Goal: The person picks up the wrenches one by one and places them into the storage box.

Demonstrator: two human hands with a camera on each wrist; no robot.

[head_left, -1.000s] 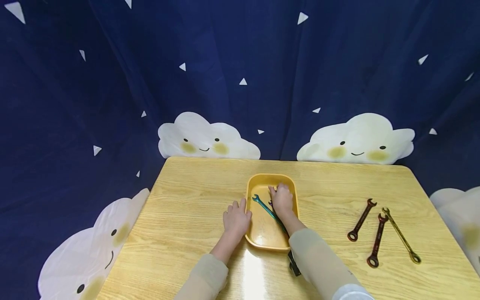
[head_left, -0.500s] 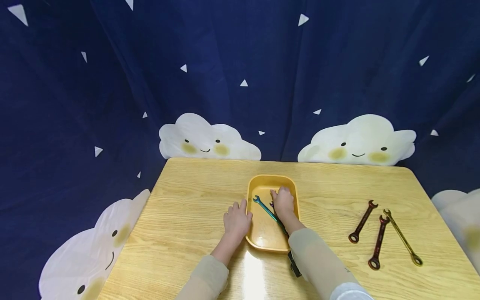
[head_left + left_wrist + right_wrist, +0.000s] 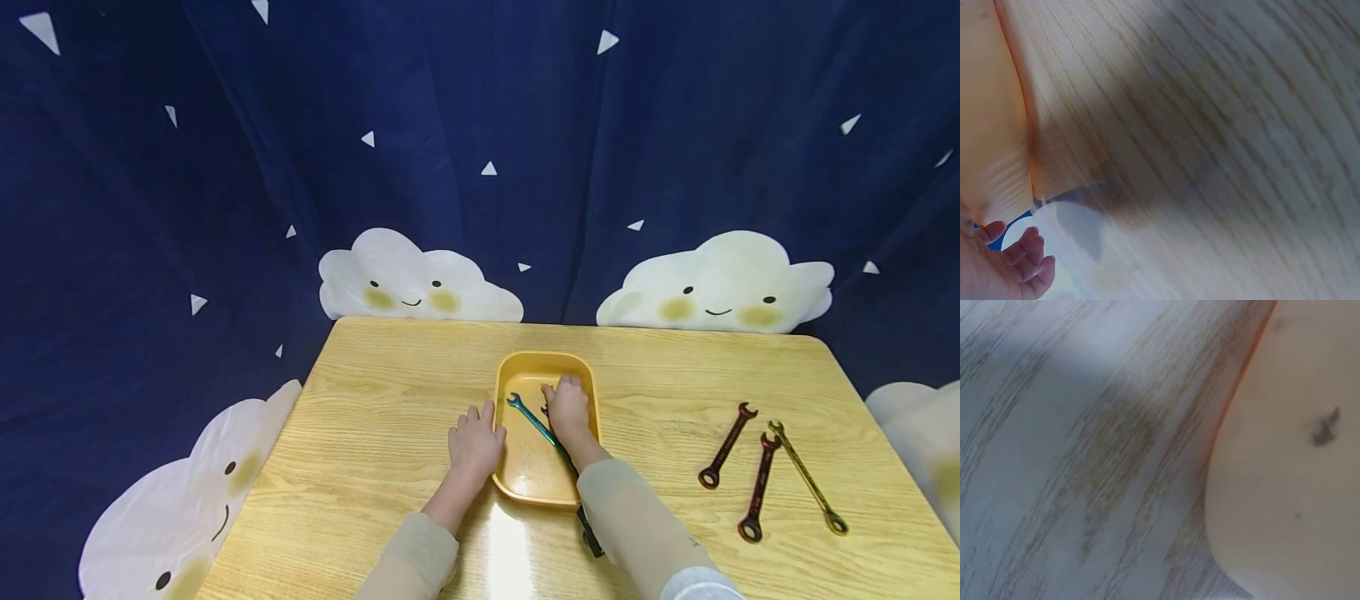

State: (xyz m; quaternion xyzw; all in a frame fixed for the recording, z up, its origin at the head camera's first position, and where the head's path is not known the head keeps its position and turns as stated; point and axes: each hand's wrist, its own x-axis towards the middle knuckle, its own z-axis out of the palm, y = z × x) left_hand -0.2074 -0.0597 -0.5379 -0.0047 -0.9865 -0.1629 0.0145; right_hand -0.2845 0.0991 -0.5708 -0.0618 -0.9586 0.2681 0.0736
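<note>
Item 1, tray (image 3: 528,473): yellow-orange, shallow, corners rounded, set on the table (image 3: 390,375). Contents: teal wrench (image 3: 540,427), lying aslant, forked end toward the far left, near end lost behind my right arm; dark wrench (image 3: 546,410), only its head and a little shank in sight beside my right hand (image 3: 567,408).

Item 2, right hand: down inside the tray, toward its right wall, over the dark wrench. Grip: fingertips hidden in the head view, and the right wrist view gives only wood grain and a blurred pale shape; I cannot tell whether anything is pinched.

Item 3, left hand (image 3: 476,440): at the tray's left rim, fingers loose and spread, clamped on nothing that I can see.

Item 4, step in hand, my judgement: handling the dark wrench within the tray. Advised: pinch the shank from both sides; mind the teal wrench close by, which could be dragged along; brace the rim lightly with the left, as the tray may slide.

Item 5, outside the tray, well to the right: red wrench (image 3: 727,446); second red wrench (image 3: 760,487); gold wrench (image 3: 808,479), its forked end just beside the second red's, contact uncertain.
</note>
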